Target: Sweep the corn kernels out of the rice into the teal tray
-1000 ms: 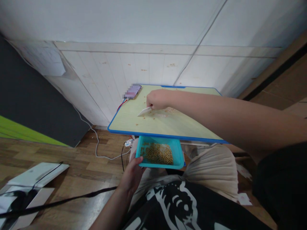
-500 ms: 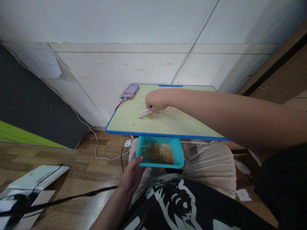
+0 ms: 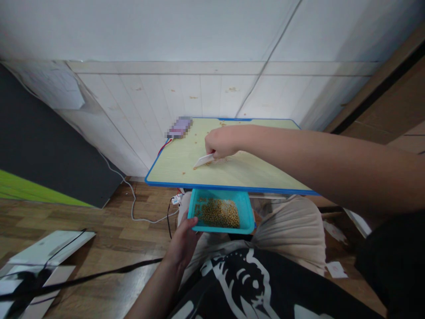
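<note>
The left hand (image 3: 183,235) is clamped on the near-left corner of one turquoise tray (image 3: 246,217) of uncountable yellowish grains (image 3: 221,212), below the front edge of one table (image 3: 166,170). The right hand (image 3: 222,141) is closed on one white scraper (image 3: 202,161) over it; fingers hide its held end, the forearm (image 3: 292,153) part of the table.

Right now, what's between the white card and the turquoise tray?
In the head view, the near part of the yellow tabletop and its blue edge lie between the white card in the right hand and the turquoise tray.
</note>
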`<state>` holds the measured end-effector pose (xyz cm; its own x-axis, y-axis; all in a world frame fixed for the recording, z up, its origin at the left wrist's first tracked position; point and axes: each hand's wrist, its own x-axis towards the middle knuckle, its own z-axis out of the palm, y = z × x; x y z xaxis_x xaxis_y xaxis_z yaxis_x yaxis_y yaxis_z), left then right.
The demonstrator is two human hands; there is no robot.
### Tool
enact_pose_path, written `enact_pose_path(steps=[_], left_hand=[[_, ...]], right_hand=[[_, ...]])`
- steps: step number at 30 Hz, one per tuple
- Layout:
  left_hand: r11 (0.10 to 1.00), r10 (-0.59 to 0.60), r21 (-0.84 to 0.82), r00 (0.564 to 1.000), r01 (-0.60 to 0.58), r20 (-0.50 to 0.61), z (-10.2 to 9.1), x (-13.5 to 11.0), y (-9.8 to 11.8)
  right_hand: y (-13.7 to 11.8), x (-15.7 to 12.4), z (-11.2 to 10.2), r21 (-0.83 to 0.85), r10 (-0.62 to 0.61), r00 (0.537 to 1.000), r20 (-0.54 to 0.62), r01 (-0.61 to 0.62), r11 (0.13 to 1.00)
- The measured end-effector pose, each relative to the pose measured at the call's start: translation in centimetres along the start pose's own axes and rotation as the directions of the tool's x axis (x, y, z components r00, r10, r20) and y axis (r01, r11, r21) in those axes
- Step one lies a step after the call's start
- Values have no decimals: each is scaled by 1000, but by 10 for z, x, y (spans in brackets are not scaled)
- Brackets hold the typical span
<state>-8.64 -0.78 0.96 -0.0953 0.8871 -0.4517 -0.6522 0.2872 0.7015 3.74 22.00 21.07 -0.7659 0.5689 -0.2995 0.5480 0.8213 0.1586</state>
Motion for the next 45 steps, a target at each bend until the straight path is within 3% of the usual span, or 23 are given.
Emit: enact_pose_path(steps=[6, 11, 30, 38, 45], left_hand=[[1000, 2, -25, 1000, -2, 19, -5, 3, -4], [1000, -13, -18, 1000, 13, 14, -8, 4, -6], [1000, -5, -19, 999, 5, 32, -4, 3, -9], [999, -26, -17, 999, 27, 41, -4, 1, -8], [999, -35, -1, 999, 35, -21, 2, -2, -5]], right_hand=[[2, -12, 5, 93, 65, 998, -28, -62, 994], [5, -26, 7, 22, -13, 999, 31, 12, 1000], [11, -65, 28, -4, 15, 1000, 22, -15, 1000], [18, -45, 6, 7, 66, 981, -185, -66, 998], [-12, 8, 14, -14, -117, 926, -359, 120, 993]])
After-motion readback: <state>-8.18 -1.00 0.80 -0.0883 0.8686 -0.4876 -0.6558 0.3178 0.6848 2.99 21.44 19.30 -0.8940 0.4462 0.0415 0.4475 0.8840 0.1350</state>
